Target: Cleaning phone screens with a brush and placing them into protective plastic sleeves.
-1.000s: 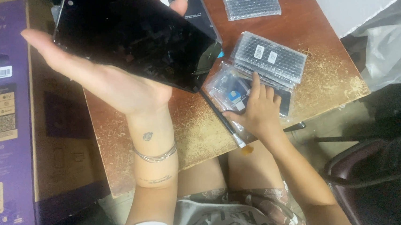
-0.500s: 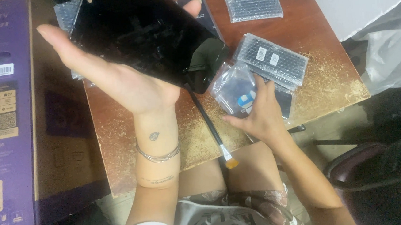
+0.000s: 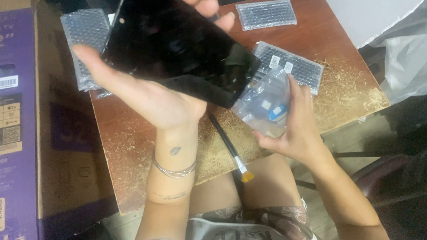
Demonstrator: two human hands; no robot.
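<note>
My left hand [image 3: 157, 96] is raised palm up and holds a large black glossy panel [image 3: 178, 50] above the wooden table [image 3: 126, 156]. My right hand [image 3: 292, 129] grips a clear plastic bag [image 3: 265, 104] with a small blue part inside, lifted just over the table's front half. A thin black paintbrush [image 3: 228, 146] with a pale tip lies on the table between my two forearms, its tip sticking past the front edge.
Bubble-wrapped packs lie at the table's back left [image 3: 85, 36], back right [image 3: 266, 13] and middle right [image 3: 295, 69]. A purple and brown cardboard television box [image 3: 9, 129] stands left of the table. A chair [image 3: 404, 192] and a plastic sheet [image 3: 414, 56] are on the right.
My left hand moved the black panel right and toward me. My right hand picked the plastic bag up off the table. The paintbrush came into full view.
</note>
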